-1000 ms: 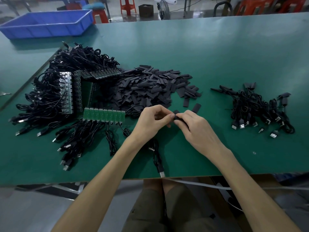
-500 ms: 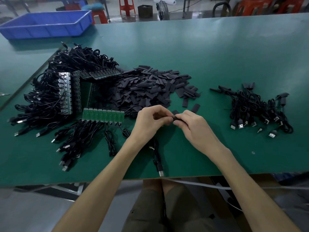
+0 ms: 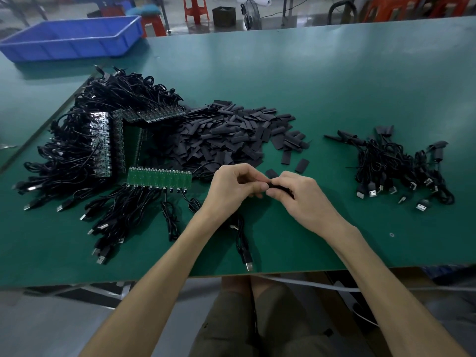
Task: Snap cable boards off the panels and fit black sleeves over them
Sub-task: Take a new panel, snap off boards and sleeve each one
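My left hand [image 3: 233, 188] and my right hand [image 3: 300, 197] meet above the green table's front middle. Between their fingertips sits a black sleeve [image 3: 279, 188], gripped by my right hand's thumb and fingers. My left hand pinches the cable board end at the sleeve's mouth; the board itself is hidden by fingers. Its black cable [image 3: 242, 240] trails under my left wrist to a USB plug near the table's front edge. A green panel of boards [image 3: 159, 177] with cables attached lies to the left. A heap of loose black sleeves [image 3: 231, 135] lies behind my hands.
A large tangle of cabled panels [image 3: 98, 140] fills the left of the table [image 3: 334, 86]. Sleeved cables are piled at the right [image 3: 396, 166]. A blue tray [image 3: 74, 38] stands at the far left corner. Red stools and a fan stand beyond the table.
Both hands stayed together at the same spot; the fingers have shifted slightly on the sleeve and the board end. The piles have not moved.
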`<state>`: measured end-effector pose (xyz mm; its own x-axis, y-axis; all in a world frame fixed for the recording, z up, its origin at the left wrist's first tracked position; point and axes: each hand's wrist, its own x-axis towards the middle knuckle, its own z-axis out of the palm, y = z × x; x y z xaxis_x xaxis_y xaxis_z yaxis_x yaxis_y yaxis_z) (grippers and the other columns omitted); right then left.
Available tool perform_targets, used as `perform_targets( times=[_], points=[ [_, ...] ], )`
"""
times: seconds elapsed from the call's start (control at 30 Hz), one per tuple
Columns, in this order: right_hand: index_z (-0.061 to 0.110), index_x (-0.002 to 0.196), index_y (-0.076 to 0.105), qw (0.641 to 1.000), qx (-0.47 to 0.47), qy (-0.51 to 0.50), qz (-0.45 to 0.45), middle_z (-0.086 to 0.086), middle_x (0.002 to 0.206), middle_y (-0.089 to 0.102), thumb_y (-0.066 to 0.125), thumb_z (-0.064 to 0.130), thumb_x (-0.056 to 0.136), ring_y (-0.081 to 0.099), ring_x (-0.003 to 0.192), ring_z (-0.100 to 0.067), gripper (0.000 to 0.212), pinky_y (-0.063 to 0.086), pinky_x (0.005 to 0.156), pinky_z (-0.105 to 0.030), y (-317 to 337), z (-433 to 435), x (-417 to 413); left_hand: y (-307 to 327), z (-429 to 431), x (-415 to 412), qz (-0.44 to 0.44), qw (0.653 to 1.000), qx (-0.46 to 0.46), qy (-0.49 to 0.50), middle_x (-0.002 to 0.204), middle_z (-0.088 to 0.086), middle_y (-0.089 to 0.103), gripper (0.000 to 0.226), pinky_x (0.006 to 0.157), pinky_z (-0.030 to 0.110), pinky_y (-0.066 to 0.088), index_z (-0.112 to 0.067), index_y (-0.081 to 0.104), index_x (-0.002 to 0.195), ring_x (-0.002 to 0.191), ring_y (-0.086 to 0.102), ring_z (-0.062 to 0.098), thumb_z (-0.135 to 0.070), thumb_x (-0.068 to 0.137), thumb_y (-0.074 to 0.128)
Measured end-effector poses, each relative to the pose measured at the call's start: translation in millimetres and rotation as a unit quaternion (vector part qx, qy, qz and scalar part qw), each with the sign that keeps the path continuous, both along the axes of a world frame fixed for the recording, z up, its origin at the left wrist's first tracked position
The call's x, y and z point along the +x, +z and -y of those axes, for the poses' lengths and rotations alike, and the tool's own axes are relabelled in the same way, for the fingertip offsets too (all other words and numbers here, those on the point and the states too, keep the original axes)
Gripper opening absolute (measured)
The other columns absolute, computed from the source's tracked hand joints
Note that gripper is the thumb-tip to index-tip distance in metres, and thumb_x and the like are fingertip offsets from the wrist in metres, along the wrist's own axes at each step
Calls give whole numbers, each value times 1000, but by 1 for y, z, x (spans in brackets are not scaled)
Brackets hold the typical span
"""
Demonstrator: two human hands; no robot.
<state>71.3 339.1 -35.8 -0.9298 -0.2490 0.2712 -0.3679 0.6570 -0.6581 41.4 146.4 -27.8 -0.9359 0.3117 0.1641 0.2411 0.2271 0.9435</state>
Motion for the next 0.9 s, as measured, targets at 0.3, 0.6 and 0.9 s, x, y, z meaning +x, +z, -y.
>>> perform_targets(
  times=[0.3, 0.6, 0.9],
  points=[
    [15, 115, 76, 1000, -8, 2, -9, 8, 82, 61, 67, 27, 99, 58, 77, -6, 22, 43, 69, -21, -3, -1, 0, -1, 1, -1, 14, 1000, 10, -6, 76, 8, 75, 6, 70, 35, 58, -7, 77, 87, 67, 70, 20, -4, 83, 80],
    [15, 116, 76, 990, -132, -55, 7, 8, 81, 72, 79, 30, 88, 64, 62, -9, 32, 53, 69, -21, 3, -2, -1, -4, 3, -6, 39, 993, 89, 61, 70, 13, 72, 5, 63, 27, 55, -6, 74, 88, 60, 69, 18, -2, 86, 77],
    [16, 107, 78, 979, -193, -47, 48, 9, 65, 73, 77, 22, 91, 76, 69, -19, 17, 59, 70, -24, 0, -6, 0, -4, 2, -5, 51, 995, 80, 41, 69, 10, 73, 6, 63, 25, 54, -10, 74, 87, 60, 68, 16, -6, 86, 79]
  ],
)
